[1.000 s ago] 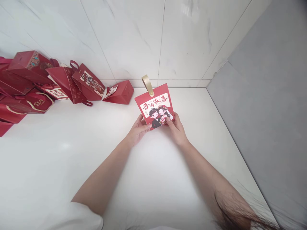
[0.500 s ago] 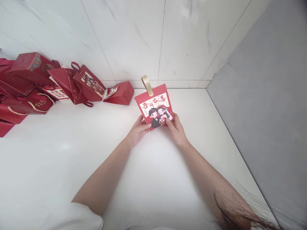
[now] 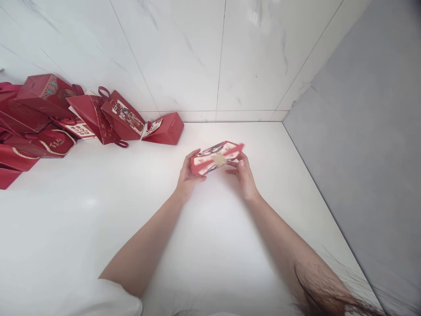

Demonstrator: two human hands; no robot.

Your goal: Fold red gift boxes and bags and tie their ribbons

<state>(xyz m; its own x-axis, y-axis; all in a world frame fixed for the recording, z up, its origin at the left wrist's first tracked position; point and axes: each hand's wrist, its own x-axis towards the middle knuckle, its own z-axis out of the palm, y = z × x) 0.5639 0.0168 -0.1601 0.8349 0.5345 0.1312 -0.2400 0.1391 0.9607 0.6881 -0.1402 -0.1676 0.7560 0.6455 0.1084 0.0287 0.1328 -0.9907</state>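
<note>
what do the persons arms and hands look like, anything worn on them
Both forearms are bare. The left hand and right hand wear no gloves; no ring, watch or bracelet shows. A white short sleeve covers the left upper arm. Loose dark hair falls across the right forearm.

Motion-blurred between left hand and right hand: small red printed paper box, print unreadable. Far left of them, red paper bags cut by edge.
</note>
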